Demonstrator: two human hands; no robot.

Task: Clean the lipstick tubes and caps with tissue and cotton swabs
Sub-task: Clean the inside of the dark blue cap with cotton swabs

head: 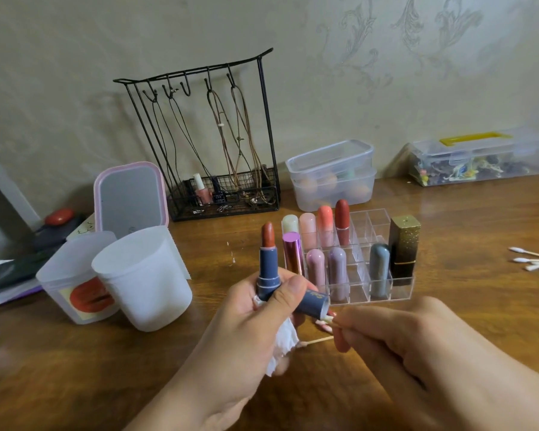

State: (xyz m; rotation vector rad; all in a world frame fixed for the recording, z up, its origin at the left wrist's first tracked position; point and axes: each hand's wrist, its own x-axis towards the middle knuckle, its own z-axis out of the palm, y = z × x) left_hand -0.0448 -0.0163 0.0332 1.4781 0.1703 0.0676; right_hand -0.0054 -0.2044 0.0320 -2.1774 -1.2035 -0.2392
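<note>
Gripping the open lipstick tube [267, 269] upright in my left hand [249, 325], I keep its brown-red bullet pointing up and away from my palm so the colour touches nothing. The same hand holds the blue cap [315, 301] under the thumb, its open mouth turned toward my right side, and a crumpled tissue [282, 340] sits tucked beneath the fingers, ready for wiping. My right hand [417, 346] pinches a cotton swab [327, 320] at its stick, with the tip right at the cap's rim; I judge that the swab is meant for the inside of the cap, where tissue cannot reach. A second swab [316, 340] lies between the hands; whether either hand holds it I cannot tell.

Just behind my hands, the clear organizer [371, 293] stands on the bench [464, 219] with the other lipsticks upright in their cells, close enough to swap tubes easily. Spare swabs [535, 264] lie at the right edge, well apart. Two frosted cups [140, 275] stand to the left.
</note>
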